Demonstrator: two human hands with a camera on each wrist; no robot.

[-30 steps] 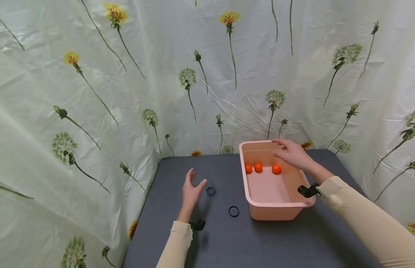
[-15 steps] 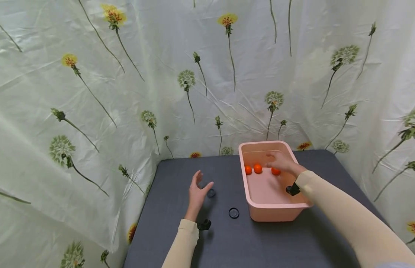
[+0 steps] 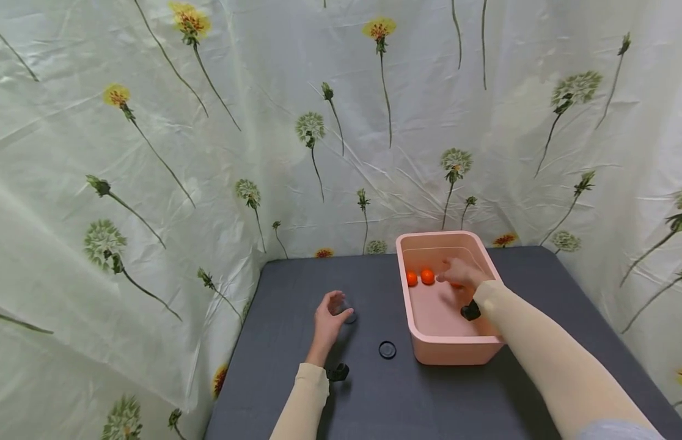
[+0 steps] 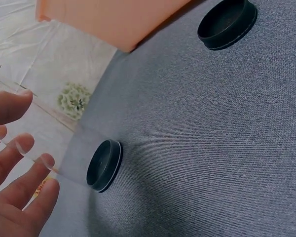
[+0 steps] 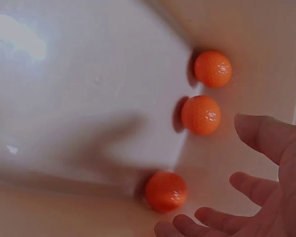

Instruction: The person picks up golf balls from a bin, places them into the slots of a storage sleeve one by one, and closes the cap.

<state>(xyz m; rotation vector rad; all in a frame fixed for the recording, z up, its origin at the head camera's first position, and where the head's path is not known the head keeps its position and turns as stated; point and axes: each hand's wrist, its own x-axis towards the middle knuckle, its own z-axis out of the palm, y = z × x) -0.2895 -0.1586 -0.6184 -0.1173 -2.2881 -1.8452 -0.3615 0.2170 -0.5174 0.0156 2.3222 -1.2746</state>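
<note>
The left hand [image 3: 326,321] has come in around the clear tube [image 4: 75,150], the right hand [image 3: 463,273] down into the pink bin [image 3: 456,352].

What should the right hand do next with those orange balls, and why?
Maybe the right hand should ease down and pinch one ball, because its fingers hold nothing and are close to the balls inside the bin.

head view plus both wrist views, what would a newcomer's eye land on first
Probably the three shiny orange balls near the far wall of the salmon-pink plastic bin on the head view's right, close to the right hand. Next, perhaps, the clear upright cylinder with a black round base on the dark grey fabric-covered table, left of the bin, by the left hand.
</note>
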